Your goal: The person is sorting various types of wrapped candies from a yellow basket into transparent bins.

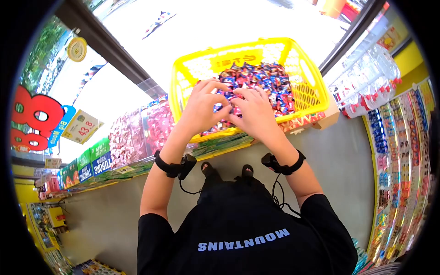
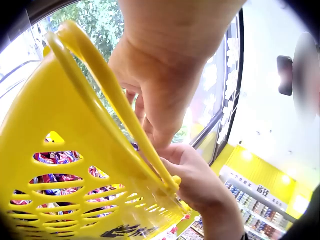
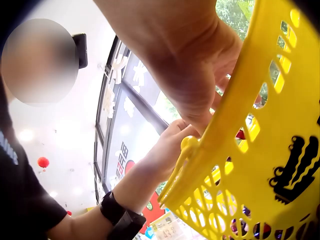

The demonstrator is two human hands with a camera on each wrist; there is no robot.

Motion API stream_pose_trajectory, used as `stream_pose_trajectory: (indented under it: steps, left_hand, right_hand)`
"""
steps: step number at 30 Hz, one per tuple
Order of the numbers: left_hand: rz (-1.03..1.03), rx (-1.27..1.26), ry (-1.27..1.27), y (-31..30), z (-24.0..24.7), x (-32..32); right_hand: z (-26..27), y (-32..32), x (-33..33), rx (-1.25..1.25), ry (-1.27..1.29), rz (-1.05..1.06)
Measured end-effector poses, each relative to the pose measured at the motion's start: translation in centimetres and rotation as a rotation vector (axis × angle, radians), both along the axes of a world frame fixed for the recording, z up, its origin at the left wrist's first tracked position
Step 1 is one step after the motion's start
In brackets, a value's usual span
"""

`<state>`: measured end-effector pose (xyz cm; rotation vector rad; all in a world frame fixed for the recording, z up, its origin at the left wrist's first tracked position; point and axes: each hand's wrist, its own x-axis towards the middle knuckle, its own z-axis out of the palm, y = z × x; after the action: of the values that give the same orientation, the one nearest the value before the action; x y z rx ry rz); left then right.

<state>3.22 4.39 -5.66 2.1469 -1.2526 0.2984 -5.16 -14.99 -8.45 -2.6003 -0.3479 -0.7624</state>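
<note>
A yellow plastic basket (image 1: 300,52) holds a heap of small wrapped candies (image 1: 270,82) in blue, red and purple. My left hand (image 1: 204,107) is over the near left part of the heap, fingers bent and thumb apart from them, with candies showing through the gap. Close beside it, my right hand (image 1: 254,110) reaches in over the near rim with its fingers bent loosely toward the left hand. The thumbs nearly meet in the head view. From the left wrist, the basket's handle (image 2: 117,102) crosses in front of the left hand, and the rim partly hides the fingertips.
Left of the basket are clear bins of pink-wrapped candies (image 1: 130,137) and green Tuborg boxes (image 1: 98,153). A window lies behind. Bottles (image 1: 371,78) and a packed snack shelf (image 1: 398,165) stand on the right. A price sign (image 1: 82,127) hangs at left.
</note>
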Motion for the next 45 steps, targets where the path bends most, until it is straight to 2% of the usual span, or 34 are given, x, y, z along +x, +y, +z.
stream_pose_trajectory:
  steps: [2, 7, 11, 14, 17, 21, 25, 28, 31, 32, 35, 39, 45]
  left_hand:
    - [-0.001, -0.022, 0.032, 0.8, -0.2, 0.0]
    - [-0.042, -0.052, 0.103, 2.8, -0.3, 1.5]
    - [0.058, -0.055, 0.036, 4.5, -1.0, 2.3]
    - [0.092, -0.069, 0.030, 6.4, -1.0, 2.7]
    - [0.076, -0.091, 0.048, 7.5, -0.4, 2.0]
    - [0.005, -0.128, 0.064, 7.8, -0.8, 1.7]
    - [0.022, -0.162, 0.054, 9.8, -1.0, 2.1]
    - [0.086, -0.172, -0.032, 12.1, -0.6, 2.3]
    - [0.100, -0.178, -0.108, 14.4, -0.7, 2.4]
    - [0.093, -0.192, -0.149, 15.1, -0.8, 2.6]
    - [0.049, -0.219, -0.101, 17.1, -1.1, 3.0]
    - [-0.093, -0.133, 0.005, 19.8, -1.3, 3.5]
    - [-0.179, -0.108, 0.088, 21.8, -1.8, 4.5]
  right_hand:
    - [0.3, 1.5, 0.4, -0.005, -0.040, 0.001]
    - [0.4, 2.5, 1.5, 0.036, 0.041, -0.001]
    - [-0.2, 1.0, 2.3, 0.085, 0.241, 0.011]
    - [1.2, 0.9, 2.4, 0.148, 0.369, -0.029]
    - [1.7, 1.8, 2.6, 0.300, 0.303, -0.018]
    - [5.0, 5.5, 2.6, 0.426, 0.309, -0.005]
    - [5.7, 7.9, 2.8, 0.456, 0.300, 0.054]
    - [6.0, 9.6, 2.8, 0.320, 0.207, 0.105]
    - [5.2, 11.4, 3.4, 0.044, -0.037, 0.197]
    - [5.0, 11.9, 3.6, 0.029, -0.070, 0.214]
    - [4.8, 13.0, 4.1, -0.092, -0.177, 0.289]
    - [3.4, 14.6, 4.6, -0.096, -0.216, 0.415]
    - [2.8, 15.7, 4.1, -0.120, -0.171, 0.383]
